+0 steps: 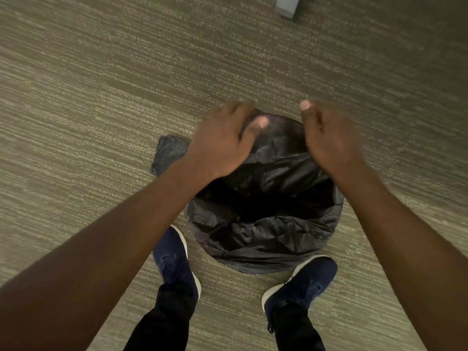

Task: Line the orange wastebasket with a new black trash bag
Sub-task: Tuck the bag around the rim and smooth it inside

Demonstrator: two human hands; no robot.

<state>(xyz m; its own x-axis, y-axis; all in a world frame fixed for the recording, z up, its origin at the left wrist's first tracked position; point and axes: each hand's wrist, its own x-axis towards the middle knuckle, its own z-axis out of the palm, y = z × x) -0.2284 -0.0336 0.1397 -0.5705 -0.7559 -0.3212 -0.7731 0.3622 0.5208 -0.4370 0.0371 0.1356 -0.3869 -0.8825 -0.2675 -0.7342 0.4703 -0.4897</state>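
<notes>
A black trash bag [266, 224] is draped over the round wastebasket on the carpet, covering it so that no orange shows. The bag's mouth gapes open, dark inside. My left hand [222, 143] reaches over the far left of the rim, fingers curled on the bag's far edge, thumb on the inner side. My right hand [329, 138] is at the far right of the rim, fingers curled on the same edge. Both hands are motion-blurred.
A folded dark plastic bag [169, 153] lies on the carpet just left of the basket, partly behind my left wrist. My two dark blue shoes [174, 262] [304, 282] stand against the basket's near side. A grey object [287, 5] sits at the far top edge.
</notes>
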